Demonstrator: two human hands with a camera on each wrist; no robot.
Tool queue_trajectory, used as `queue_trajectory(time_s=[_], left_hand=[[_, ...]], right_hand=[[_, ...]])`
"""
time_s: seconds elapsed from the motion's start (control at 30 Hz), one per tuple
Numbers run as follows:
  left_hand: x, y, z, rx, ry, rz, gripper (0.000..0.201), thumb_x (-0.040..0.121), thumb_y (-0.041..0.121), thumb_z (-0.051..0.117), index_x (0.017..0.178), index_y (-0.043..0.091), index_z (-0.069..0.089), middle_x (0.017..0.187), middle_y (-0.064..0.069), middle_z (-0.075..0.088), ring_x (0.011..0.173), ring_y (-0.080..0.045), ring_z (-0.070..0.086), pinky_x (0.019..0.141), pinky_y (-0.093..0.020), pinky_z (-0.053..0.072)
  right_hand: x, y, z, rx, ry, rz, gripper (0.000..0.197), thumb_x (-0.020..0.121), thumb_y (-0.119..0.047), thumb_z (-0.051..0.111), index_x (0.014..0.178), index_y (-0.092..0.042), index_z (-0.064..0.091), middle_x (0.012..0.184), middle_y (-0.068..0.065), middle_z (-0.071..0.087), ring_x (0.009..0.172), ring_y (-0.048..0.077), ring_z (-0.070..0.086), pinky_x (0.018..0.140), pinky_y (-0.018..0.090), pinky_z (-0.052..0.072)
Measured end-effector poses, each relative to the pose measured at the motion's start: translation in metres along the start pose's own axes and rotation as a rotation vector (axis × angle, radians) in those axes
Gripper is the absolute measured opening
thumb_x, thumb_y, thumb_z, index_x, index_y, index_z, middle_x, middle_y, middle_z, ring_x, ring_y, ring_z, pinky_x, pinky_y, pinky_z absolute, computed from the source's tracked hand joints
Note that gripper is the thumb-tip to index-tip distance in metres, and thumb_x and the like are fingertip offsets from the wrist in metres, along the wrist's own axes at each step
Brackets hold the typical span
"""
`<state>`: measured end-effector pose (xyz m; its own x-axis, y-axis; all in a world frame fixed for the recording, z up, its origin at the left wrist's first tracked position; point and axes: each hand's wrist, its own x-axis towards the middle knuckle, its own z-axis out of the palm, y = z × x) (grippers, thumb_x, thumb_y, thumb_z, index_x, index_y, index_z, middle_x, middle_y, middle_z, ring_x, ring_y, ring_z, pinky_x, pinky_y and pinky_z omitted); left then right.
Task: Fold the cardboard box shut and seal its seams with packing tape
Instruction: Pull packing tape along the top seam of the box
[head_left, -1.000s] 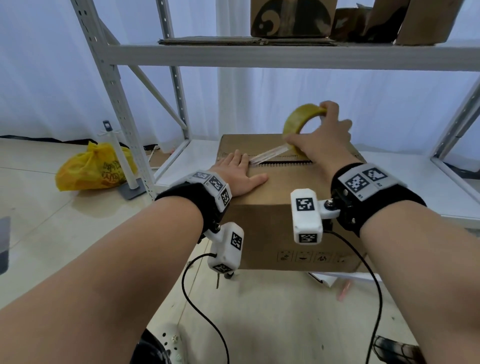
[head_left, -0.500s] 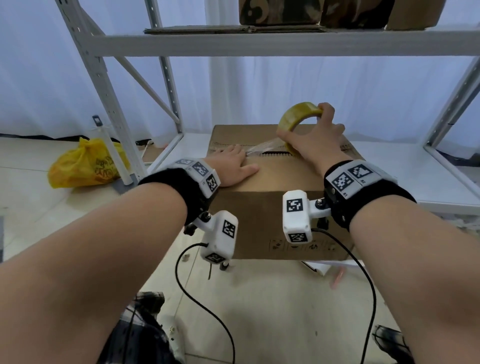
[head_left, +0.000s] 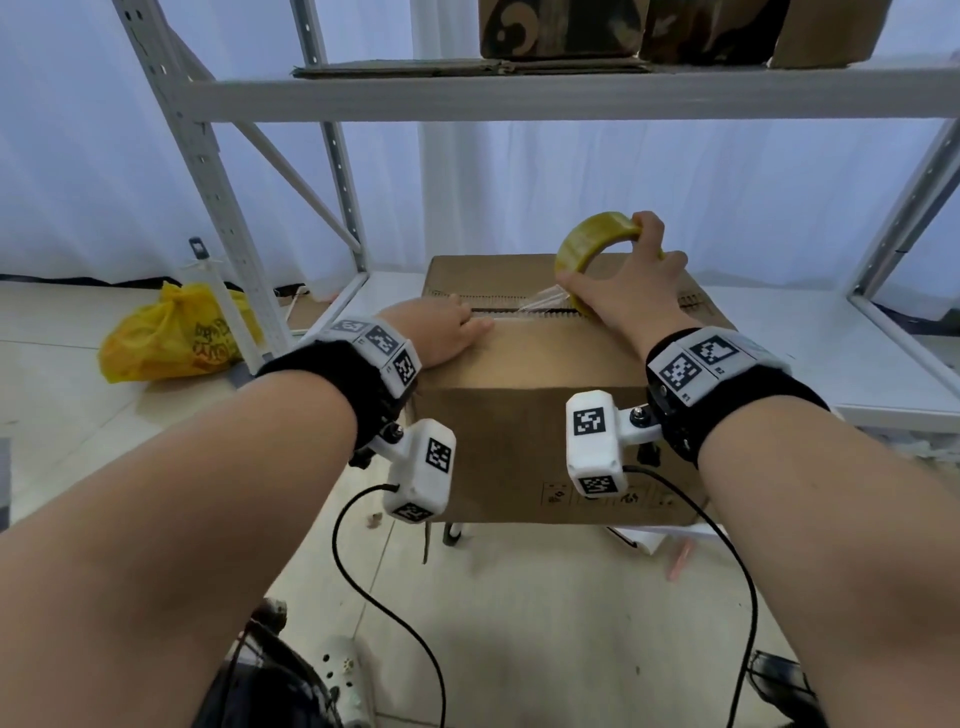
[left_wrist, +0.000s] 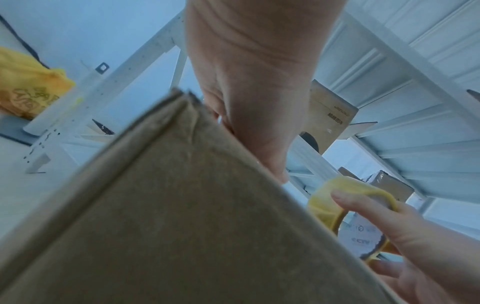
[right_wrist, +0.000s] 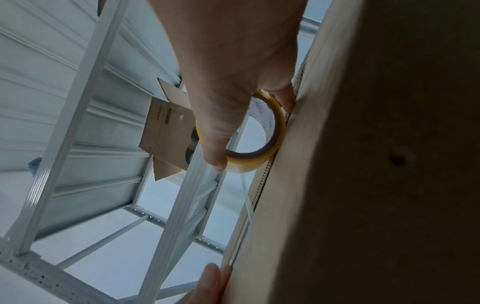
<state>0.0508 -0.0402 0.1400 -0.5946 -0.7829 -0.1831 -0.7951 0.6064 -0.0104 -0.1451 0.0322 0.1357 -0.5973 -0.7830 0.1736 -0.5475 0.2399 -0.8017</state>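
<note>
A brown cardboard box (head_left: 524, 436) stands in front of me with its top flaps folded down and a dark seam (head_left: 524, 310) across the top. My left hand (head_left: 441, 332) lies flat on the left part of the top, fingers straight, pressing near the seam. My right hand (head_left: 618, 283) grips a yellow tape roll (head_left: 587, 239) held upright over the seam on the right. A clear strip of tape (head_left: 540, 301) runs from the roll leftward toward my left hand. From the right wrist, the tape roll (right_wrist: 262, 156) touches the box (right_wrist: 363, 185) edge.
A white metal shelf frame (head_left: 208, 156) surrounds the box, with other cardboard boxes (head_left: 561, 26) on the upper shelf. A yellow plastic bag (head_left: 171, 332) sits on the floor to the left. Cables (head_left: 363, 571) hang from both wrist cameras.
My right hand has carried the tape roll farther right along the seam, drawing out more tape. My left hand stays pressed on the box top.
</note>
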Motion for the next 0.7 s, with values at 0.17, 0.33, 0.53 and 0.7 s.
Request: queue_trajectory(time_s=[0.17, 0.33, 0.53, 0.7], left_hand=[[0.012, 0.019, 0.01, 0.031, -0.027, -0.127, 0.086, 0.093, 0.066, 0.017, 0.149, 0.001, 0.013, 0.157, -0.018, 0.008, 0.145, -0.03, 0.013, 0.117, -0.043, 0.016], [0.025, 0.031, 0.008, -0.041, -0.012, -0.03, 0.083, 0.094, 0.063, 0.019, 0.15, 0.002, 0.009, 0.159, -0.014, 0.002, 0.147, -0.025, 0.004, 0.118, -0.041, 0.009], [0.032, 0.033, 0.006, -0.052, 0.001, -0.02, 0.08, 0.092, 0.068, 0.018, 0.152, 0.018, 0.002, 0.16, -0.002, -0.005, 0.147, -0.026, -0.003, 0.118, -0.043, 0.001], [0.032, 0.02, 0.004, -0.106, -0.057, -0.113, 0.079, 0.072, 0.089, 0.019, 0.143, 0.056, 0.005, 0.16, 0.003, -0.008, 0.145, -0.037, -0.008, 0.11, -0.066, 0.0]], right_hand=[[0.0, 0.003, -0.004, 0.005, -0.015, -0.016, 0.097, 0.074, -0.05, 0.074, 0.144, -0.034, 0.01, 0.136, 0.016, 0.024, 0.12, 0.037, 0.043, 0.088, 0.035, 0.032], [0.005, -0.002, -0.006, 0.096, -0.005, 0.015, 0.079, 0.079, -0.055, 0.064, 0.14, -0.034, 0.018, 0.126, 0.009, 0.027, 0.113, 0.03, 0.041, 0.091, 0.036, 0.037], [0.015, 0.003, -0.016, 0.025, 0.042, 0.081, 0.085, 0.073, -0.078, 0.052, 0.134, -0.022, 0.031, 0.122, 0.007, 0.041, 0.118, 0.03, 0.046, 0.098, 0.046, 0.038], [0.022, 0.02, -0.023, -0.246, -0.033, 0.221, 0.102, 0.063, -0.094, 0.029, 0.14, -0.029, 0.038, 0.147, 0.011, 0.035, 0.137, 0.039, 0.028, 0.108, 0.063, 0.012]])
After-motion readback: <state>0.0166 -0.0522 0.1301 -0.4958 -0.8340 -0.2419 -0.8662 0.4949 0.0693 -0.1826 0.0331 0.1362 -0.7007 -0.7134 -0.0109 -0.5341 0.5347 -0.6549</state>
